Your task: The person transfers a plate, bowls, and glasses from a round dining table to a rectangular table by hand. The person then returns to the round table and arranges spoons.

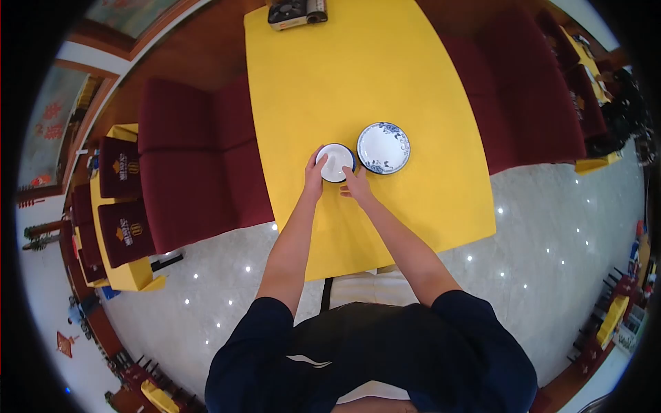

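A white bowl with a blue rim (335, 162) is held between my two hands over the yellow table. My left hand (315, 173) grips its left side, thumb over the rim. On its lower right side is my right hand (357, 186), with the thumb at the rim and the fingers curled beneath. Just to the right, a white plate with a blue floral pattern (383, 148) lies on the table. The bowl's underside is hidden, so I cannot tell if it touches the table.
The yellow table (344, 76) carries a portable stove (297, 14) at its far left end. Dark red seats (200, 158) flank it on the left, with another dark red bench (513, 96) on the right. Grey tiled floor (537, 213) shows beyond the table's edges.
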`<state>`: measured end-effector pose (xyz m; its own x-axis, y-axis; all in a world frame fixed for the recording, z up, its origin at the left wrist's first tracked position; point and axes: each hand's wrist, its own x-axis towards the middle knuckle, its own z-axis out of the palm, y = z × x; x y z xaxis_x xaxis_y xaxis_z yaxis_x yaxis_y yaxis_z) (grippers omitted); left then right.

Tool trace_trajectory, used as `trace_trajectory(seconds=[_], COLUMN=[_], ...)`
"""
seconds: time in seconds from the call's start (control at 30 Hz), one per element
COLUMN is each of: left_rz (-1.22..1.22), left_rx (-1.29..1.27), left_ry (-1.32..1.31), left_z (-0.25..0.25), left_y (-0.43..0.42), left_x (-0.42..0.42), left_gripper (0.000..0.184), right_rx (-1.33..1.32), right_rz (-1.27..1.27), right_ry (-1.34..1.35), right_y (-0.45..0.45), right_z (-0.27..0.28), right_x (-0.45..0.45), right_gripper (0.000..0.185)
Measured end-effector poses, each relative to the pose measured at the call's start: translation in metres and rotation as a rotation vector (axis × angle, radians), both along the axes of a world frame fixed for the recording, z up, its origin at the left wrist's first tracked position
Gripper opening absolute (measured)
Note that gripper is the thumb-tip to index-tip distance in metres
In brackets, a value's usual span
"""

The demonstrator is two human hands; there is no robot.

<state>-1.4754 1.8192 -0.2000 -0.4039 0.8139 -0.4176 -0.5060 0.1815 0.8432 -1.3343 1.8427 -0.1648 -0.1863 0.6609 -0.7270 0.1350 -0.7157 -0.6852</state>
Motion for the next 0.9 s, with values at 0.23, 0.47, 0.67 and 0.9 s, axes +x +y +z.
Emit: trace_trajectory(seconds=[0.23, 0.47, 0.67, 0.9], left_rz=[0.208, -0.430, -1.285, -1.613], left_rx=[-0.250, -0.581, -0.745, -0.660], left_ry=[-0.473, -0.724, -0.428, -0.343], left_z=[-0.024, -0.071, -0.020, 0.010], left_y=[-0.106, -0.259, -0.256, -0.370], left_x=[0.031, 0.172, 0.332, 0.543], left_gripper=[0.066, 0.041, 0.033, 0.029], right_rx=[-0.100, -0.221, -0.052, 0.060], right_rz=[0.008, -0.809, -1.087, -1.856], right_ry=[0.137, -0.087, -0.102, 0.213], right_y=[-0.125, -0.339, -0.521, -0.763], right_z=[-0.027, -0.029, 0.017, 0.025], right_x=[0.175, 0.377, 0.424, 0.396], right_gripper=[0.067, 0.043, 0.041, 0.044])
